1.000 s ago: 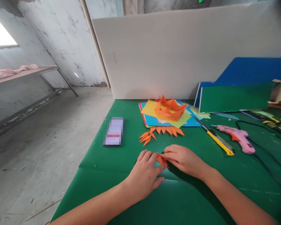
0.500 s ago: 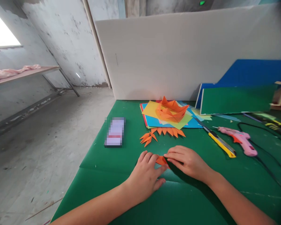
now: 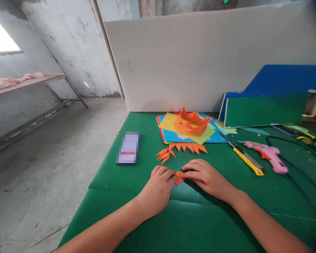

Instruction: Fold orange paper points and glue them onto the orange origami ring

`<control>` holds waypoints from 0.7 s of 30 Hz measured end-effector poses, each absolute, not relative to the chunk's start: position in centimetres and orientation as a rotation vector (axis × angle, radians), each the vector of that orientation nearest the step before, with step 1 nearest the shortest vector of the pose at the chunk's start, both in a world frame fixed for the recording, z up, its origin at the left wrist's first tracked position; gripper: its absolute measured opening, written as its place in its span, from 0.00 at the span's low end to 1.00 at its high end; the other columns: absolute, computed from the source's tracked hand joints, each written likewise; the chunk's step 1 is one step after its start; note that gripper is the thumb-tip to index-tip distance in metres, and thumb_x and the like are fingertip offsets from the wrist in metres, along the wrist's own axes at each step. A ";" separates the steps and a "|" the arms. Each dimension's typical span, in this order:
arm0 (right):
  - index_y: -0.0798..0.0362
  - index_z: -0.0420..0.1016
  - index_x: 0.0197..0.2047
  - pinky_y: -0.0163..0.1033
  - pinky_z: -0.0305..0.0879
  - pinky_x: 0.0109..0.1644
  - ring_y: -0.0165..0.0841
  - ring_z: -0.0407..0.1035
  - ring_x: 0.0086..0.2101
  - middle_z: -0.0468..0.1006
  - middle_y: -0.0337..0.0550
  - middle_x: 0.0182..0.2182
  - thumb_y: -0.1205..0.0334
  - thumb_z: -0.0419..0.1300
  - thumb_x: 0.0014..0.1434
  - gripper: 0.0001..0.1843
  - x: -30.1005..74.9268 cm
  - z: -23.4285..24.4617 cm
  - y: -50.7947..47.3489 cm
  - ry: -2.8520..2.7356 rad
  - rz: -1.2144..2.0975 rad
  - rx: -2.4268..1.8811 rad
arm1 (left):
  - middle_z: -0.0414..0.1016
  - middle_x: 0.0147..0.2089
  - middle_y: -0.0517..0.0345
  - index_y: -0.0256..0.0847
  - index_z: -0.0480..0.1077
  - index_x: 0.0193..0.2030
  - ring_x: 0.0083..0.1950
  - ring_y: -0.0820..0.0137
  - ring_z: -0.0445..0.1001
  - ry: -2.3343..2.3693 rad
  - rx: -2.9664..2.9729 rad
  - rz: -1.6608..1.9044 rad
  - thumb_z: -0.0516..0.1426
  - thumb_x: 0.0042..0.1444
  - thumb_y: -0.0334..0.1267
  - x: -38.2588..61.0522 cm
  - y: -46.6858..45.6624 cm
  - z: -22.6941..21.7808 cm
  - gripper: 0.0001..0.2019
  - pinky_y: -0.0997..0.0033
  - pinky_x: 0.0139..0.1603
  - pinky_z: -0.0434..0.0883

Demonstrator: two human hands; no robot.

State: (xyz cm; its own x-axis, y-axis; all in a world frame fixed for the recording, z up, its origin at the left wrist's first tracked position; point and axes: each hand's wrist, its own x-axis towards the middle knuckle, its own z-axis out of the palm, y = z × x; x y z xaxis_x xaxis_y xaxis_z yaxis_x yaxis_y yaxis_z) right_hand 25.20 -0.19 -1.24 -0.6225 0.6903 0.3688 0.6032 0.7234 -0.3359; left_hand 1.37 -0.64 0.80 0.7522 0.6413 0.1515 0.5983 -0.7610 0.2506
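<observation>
A small folded piece of orange paper (image 3: 179,178) lies on the green tabletop between my hands. My left hand (image 3: 160,186) has its fingers closed on the paper's left side, with the thumb against it. From the right, my right hand (image 3: 205,177) pinches the other side between thumb and fingers. Just beyond them is a row of folded orange paper pieces (image 3: 189,147), and to its left a small cluster of pointed orange pieces (image 3: 165,155). Behind these, an orange folded paper crown (image 3: 193,123) rests on a stack of coloured paper (image 3: 168,121).
A phone with a blurred screen (image 3: 128,148) lies to the left. On the right are a yellow utility knife (image 3: 249,161) and a pink glue gun (image 3: 270,154) with a black cord. Green and blue boards (image 3: 263,110) lean before a tall white panel (image 3: 195,59).
My left thumb has drawn in against the orange paper, and the left fingers have curled closer. My right fingers have shifted slightly left and now grip the paper's right side.
</observation>
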 end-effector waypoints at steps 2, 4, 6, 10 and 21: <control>0.43 0.77 0.49 0.49 0.64 0.52 0.38 0.67 0.48 0.76 0.45 0.47 0.67 0.51 0.66 0.16 25.4 -1.5 0.0 -2.448 0.198 -1.000 | 0.71 0.50 0.55 0.42 0.67 0.54 0.51 0.64 0.64 0.977 2.780 0.330 0.51 0.56 0.24 1.3 -0.5 0.7 0.20 0.60 0.58 0.61; 0.42 0.77 0.50 0.48 0.65 0.51 0.37 0.67 0.46 0.75 0.45 0.46 0.69 0.51 0.66 0.18 25.5 -1.7 0.2 -2.460 0.191 -1.011 | 0.70 0.50 0.54 0.42 0.68 0.54 0.51 0.64 0.64 0.961 2.784 0.328 0.51 0.55 0.24 1.2 -0.4 0.7 0.21 0.60 0.58 0.61; 0.44 0.77 0.49 0.45 0.67 0.47 0.36 0.68 0.43 0.76 0.45 0.42 0.69 0.50 0.66 0.18 25.5 -1.7 0.2 -2.464 0.206 -1.004 | 0.70 0.51 0.55 0.43 0.69 0.54 0.52 0.65 0.64 0.940 2.777 0.348 0.50 0.56 0.24 1.1 0.0 0.7 0.21 0.61 0.59 0.61; 0.48 0.78 0.47 0.40 0.68 0.41 0.34 0.69 0.38 0.76 0.46 0.40 0.68 0.48 0.67 0.18 25.3 -1.6 0.3 -2.467 0.239 -0.975 | 0.70 0.56 0.55 0.43 0.67 0.57 0.59 0.66 0.63 0.841 2.778 0.385 0.48 0.57 0.24 0.9 1.0 0.5 0.22 0.60 0.64 0.58; 0.46 0.77 0.49 0.40 0.66 0.41 0.34 0.68 0.39 0.76 0.45 0.41 0.67 0.47 0.68 0.18 25.5 -1.4 0.5 -2.499 0.302 -0.958 | 0.73 0.55 0.60 0.46 0.70 0.52 0.58 0.68 0.65 0.741 2.770 0.351 0.48 0.62 0.30 0.6 1.9 1.0 0.16 0.60 0.66 0.52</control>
State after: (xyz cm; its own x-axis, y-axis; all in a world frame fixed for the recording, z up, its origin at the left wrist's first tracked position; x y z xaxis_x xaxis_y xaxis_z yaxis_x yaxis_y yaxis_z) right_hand 25.50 0.47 -1.42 -0.6605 0.6762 0.3262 0.5789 0.7354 -0.3523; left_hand 0.61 1.95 0.97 0.8413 0.5146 0.1654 0.4537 -0.8386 0.3016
